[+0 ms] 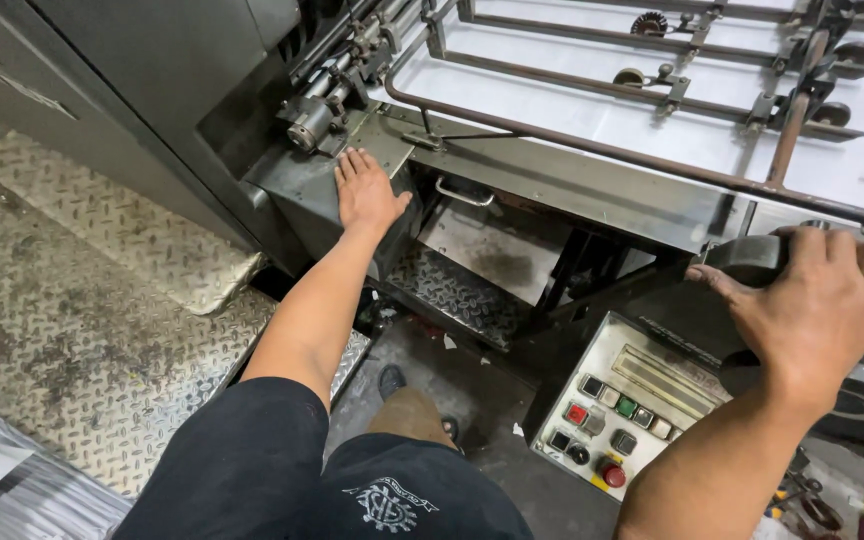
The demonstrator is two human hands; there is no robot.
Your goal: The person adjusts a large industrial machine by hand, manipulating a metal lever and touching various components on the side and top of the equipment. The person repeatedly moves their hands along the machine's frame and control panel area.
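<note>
Print shop, checker-plate floor (82, 330). Left hand (365, 192) flat, open on machine housing (302, 190); right hand (824, 300) gripping black handwheel (752, 258) above control panel (632, 400).

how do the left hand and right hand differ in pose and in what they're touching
The left hand lies flat, fingers straight and together, palm down on the grey metal machine housing. The right hand is curled, fingers bent over a dark rounded handle near the beige control panel with coloured buttons. The left arm reaches far forward; the right stays nearer the camera. Both are bare and rest on parts of the same machine.
</note>
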